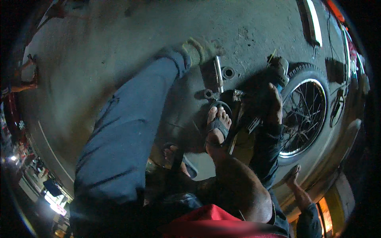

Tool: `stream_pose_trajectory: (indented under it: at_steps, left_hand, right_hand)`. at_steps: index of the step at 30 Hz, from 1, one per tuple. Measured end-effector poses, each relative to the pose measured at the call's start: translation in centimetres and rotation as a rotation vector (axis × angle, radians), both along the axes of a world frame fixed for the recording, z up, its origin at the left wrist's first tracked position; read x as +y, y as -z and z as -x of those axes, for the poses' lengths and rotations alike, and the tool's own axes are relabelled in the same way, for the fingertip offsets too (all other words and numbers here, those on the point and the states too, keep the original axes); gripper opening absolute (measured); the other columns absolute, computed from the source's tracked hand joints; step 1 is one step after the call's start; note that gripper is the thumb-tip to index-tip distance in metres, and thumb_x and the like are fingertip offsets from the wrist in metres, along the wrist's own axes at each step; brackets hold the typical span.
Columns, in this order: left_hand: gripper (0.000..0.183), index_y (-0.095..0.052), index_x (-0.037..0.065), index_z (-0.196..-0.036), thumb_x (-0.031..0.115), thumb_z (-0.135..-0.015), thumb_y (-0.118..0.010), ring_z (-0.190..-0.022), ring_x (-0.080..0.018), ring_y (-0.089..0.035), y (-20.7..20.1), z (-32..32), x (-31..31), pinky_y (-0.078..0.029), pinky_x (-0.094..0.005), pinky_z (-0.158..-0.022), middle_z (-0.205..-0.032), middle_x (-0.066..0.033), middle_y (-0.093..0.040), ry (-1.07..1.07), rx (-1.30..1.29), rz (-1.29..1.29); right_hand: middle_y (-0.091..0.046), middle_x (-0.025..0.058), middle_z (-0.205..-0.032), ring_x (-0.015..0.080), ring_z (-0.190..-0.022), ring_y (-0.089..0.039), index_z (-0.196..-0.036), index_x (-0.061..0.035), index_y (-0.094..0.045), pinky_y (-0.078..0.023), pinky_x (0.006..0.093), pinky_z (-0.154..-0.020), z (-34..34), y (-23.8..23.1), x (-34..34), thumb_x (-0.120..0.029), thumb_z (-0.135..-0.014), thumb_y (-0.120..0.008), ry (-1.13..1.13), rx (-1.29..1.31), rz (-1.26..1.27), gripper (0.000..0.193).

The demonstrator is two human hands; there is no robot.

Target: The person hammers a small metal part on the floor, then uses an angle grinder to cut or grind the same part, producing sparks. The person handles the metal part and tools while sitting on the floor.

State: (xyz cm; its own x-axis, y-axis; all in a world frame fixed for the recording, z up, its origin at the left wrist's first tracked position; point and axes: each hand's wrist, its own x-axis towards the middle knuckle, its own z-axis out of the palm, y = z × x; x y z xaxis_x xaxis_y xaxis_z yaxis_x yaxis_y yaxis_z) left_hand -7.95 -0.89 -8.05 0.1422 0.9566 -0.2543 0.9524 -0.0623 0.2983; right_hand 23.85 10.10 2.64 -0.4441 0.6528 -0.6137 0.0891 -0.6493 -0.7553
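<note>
The right hand [275,104] appears curled round the blue part of a grey-headed tool [281,67], though its far-side fingers are hidden. The left hand [201,50], blurred beyond a blue-grey sleeve [139,111], shows yellowish covering; whether it is open or grips anything cannot be determined. The tool stands just beside a spoked wheel [308,116] lying on its side. Near the left hand, a bright metal tube [218,74] lies on the floor [254,27], with a metal ring [228,73] beside it and a sandalled foot [218,123] below. In my judgement, sound handling requires a full, firm grip, the tool's head clear of the tyre and spokes, exposed toes well back, and better light over the shadowed parts.
</note>
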Motion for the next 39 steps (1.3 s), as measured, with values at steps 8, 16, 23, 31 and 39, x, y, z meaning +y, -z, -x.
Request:
stream_pose_trajectory:
  at_steps: [8,16,23,31,39]
  left_hand:
    - [0.043,-0.056,0.02,-0.136,0.018,-0.092,-0.057,-0.12,-0.0381,-0.059,-2.0,2.1,-5.7,-0.05,-0.0452,-0.099,-0.134,-0.0157,-0.057,-0.644,-0.291,-0.018]
    - [0.039,-0.058,0.017,-0.132,0.02,-0.092,-0.058,-0.117,-0.0377,-0.06,3.8,-3.0,-12.3,-0.05,-0.0452,-0.097,-0.129,-0.0162,-0.059,-1.38,-0.649,-0.195]
    - [0.036,-0.059,0.015,-0.128,0.021,-0.093,-0.058,-0.114,-0.0374,-0.061,4.5,-3.3,-12.7,-0.05,-0.0452,-0.095,-0.125,-0.0167,-0.06,-1.463,-0.715,-0.262]
    - [0.033,-0.061,0.013,-0.124,0.023,-0.093,-0.059,-0.111,-0.037,-0.062,4.2,-3.8,-13.3,-0.051,-0.0451,-0.094,-0.12,-0.0172,-0.062,-1.514,-0.772,-0.295]
    - [0.03,-0.063,0.01,-0.12,0.024,-0.093,-0.059,-0.108,-0.0366,-0.063,3.6,-3.9,-13.1,-0.051,-0.0451,-0.092,-0.115,-0.0178,-0.064,-1.536,-0.808,-0.31]
  right_hand:
    - [-0.066,0.0047,-0.086,0.0143,-0.075,-0.061,-0.11,-0.0003,-0.062,-0.05,0.031,-0.069,1.7,-1.4,1.5,-0.026,-0.083,-0.08,-0.271,-0.331,-0.047,0.042]
    - [-0.07,0.0157,-0.1,0.0265,-0.089,-0.067,-0.116,0.0045,-0.057,-0.054,0.0399,-0.079,9.7,0.0,-0.2,-0.03,-0.074,-0.083,-0.783,-0.362,-0.649,0.06]
    - [-0.069,0.0243,-0.1,0.0424,-0.093,-0.069,-0.111,0.0038,-0.052,-0.054,0.0492,-0.081,12.7,0.3,-2.2,-0.035,-0.068,-0.08,-0.984,-0.585,-0.907,0.065]
    - [-0.069,0.0271,-0.096,0.0452,-0.089,-0.069,-0.111,0.0051,-0.051,-0.054,0.0525,-0.077,13.5,0.9,-3.8,-0.036,-0.068,-0.079,-1.073,-0.6,-1.002,0.066]
    - [-0.068,0.0285,-0.097,0.047,-0.092,-0.068,-0.109,0.0044,-0.049,-0.054,0.0537,-0.079,14.2,1.0,-4.4,-0.039,-0.068,-0.078,-1.099,-0.732,-1.041,0.066]
